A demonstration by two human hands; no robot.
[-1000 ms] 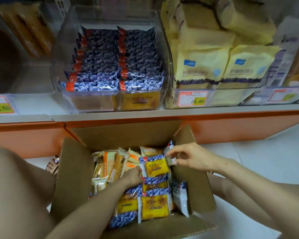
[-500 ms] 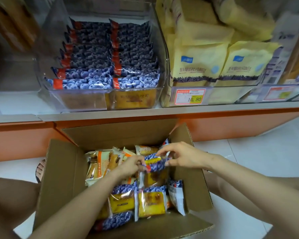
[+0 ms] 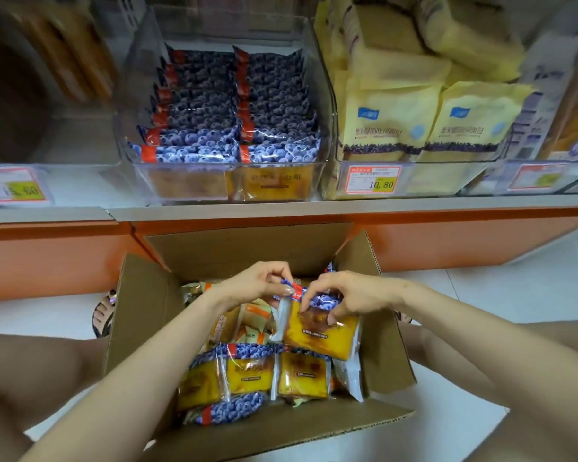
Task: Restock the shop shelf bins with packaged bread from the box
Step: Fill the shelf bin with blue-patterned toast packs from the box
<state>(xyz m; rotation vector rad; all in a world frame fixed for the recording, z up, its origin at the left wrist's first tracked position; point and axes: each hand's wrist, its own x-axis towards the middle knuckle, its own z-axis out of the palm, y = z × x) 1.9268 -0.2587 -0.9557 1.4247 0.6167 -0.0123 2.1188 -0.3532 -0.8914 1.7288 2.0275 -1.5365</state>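
While my left hand [image 3: 264,288] and right hand [image 3: 344,295] both pinch one bread packet [image 3: 317,331] by its top edge, the matching bin [image 3: 194,186] lies straight ahead, above them.

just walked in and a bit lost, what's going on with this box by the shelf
A person is working from an open cardboard box on the floor below a shop shelf. The left hand and the right hand both pinch one blueberry-print bread packet near its top, holding it above the other packets in the box. The clear bin straight above holds two rows of matching packets.
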